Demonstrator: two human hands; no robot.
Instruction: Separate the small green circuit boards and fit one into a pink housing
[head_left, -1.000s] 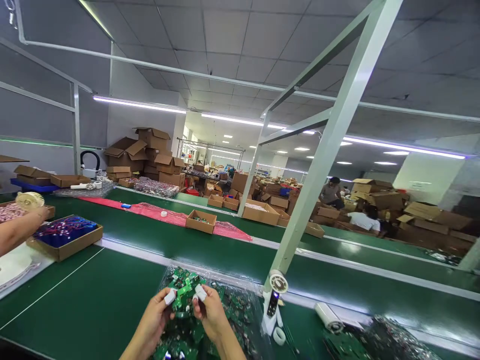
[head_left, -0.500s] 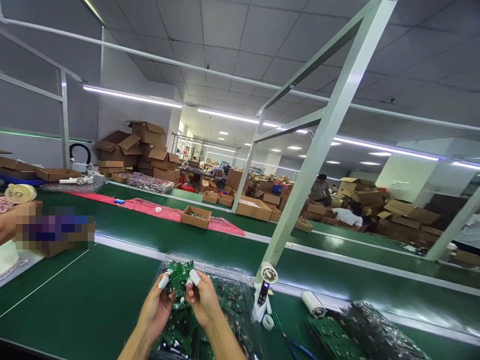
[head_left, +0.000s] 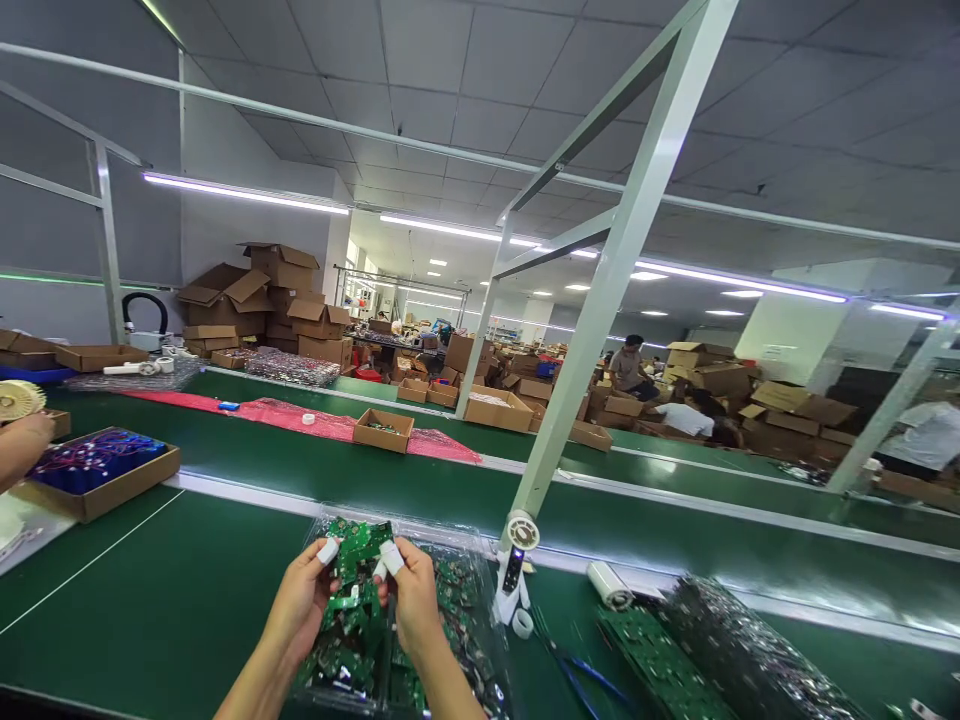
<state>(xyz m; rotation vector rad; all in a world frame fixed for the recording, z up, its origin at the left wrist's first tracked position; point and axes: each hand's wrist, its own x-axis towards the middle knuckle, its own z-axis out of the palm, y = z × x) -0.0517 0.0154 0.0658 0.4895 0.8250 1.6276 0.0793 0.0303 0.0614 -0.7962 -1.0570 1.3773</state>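
Note:
My left hand [head_left: 300, 598] and my right hand [head_left: 414, 592] pinch a green circuit board [head_left: 358, 553] by its two sides. White covers wrap the fingertips that press on it. The board is held above a clear plastic tray [head_left: 487, 610], which contains many small green boards [head_left: 454, 590]. My forearms hide part of the tray. To the right of the tray stands a white handheld fan [head_left: 514, 570], next to a white ring [head_left: 523, 624] and blue-handled pliers [head_left: 581, 672].
Stacked green panels [head_left: 660, 655] lie at right near a white roll [head_left: 609, 585]. A slanted metal post [head_left: 592, 330] rises beyond the tray. At left, another person's hand [head_left: 22, 445] is beside a box of wires [head_left: 139, 488]. A small carton [head_left: 382, 432] sits on pink wrap [head_left: 300, 418].
My view has turned slightly, so the surroundings shift left. Both hands keep hold of the circuit board, which shows its face more fully. The other person's hand has moved left.

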